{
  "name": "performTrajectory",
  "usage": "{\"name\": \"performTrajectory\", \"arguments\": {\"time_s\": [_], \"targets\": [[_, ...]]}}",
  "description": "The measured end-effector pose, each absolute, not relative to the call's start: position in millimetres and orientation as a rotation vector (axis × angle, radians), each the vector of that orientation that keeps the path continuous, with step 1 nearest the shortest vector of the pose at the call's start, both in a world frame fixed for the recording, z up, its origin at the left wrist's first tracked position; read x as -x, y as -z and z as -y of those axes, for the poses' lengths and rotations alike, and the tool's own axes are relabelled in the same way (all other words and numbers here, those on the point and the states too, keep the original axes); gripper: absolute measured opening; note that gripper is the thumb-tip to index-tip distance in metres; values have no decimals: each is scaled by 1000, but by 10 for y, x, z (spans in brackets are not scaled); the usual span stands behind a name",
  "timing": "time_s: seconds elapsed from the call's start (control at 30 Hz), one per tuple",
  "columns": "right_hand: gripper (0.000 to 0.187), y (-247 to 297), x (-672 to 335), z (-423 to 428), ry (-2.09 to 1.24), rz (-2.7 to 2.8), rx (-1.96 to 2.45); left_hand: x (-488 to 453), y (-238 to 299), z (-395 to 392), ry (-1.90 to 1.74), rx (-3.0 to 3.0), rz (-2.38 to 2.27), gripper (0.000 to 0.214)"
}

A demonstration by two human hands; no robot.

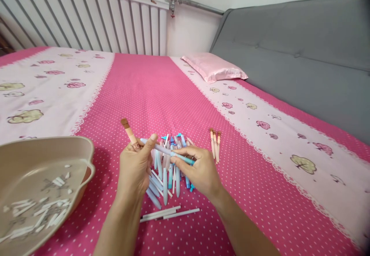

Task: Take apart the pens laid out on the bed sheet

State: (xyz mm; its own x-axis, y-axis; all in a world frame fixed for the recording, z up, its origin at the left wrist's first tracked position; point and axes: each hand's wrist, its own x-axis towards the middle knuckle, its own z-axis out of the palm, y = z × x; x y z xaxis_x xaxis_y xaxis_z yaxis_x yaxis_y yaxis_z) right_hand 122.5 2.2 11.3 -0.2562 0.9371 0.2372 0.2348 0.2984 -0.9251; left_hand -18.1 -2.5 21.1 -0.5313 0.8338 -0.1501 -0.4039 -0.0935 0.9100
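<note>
My left hand [133, 167] is closed round a small brush [131, 136] with flat brown bristles and a peach-coloured body, its tip pointing up and left. The thumb of that hand also presses on the left end of a slim pen-like barrel [164, 150], lavender fading to teal. My right hand [198, 169] pinches the teal part of this barrel between thumb and fingers. Below and behind both hands lies a heap of pen parts [165, 183] in pale blue, teal and white, partly hidden by the hands.
A beige basin [89, 152] holding several short white pieces stands at the left. Three brushes [214, 144] lie right of the heap, and thin white sticks [185, 212] in front. Behind are a pink pillow [212, 66], a grey headboard [289, 48] and a radiator [115, 21].
</note>
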Motion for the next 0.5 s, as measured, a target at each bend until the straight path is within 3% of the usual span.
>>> {"name": "performTrajectory", "arguments": {"time_s": [0.17,0.5], "targets": [[12,-87,-1192,-5,-825,1660,1059,192,-199,4,-1846,-398,-1269,50],[14,-68,-1381,-135,-927,1781,1260,479,-201,-1,-2108,-440,-1480,50]]}}
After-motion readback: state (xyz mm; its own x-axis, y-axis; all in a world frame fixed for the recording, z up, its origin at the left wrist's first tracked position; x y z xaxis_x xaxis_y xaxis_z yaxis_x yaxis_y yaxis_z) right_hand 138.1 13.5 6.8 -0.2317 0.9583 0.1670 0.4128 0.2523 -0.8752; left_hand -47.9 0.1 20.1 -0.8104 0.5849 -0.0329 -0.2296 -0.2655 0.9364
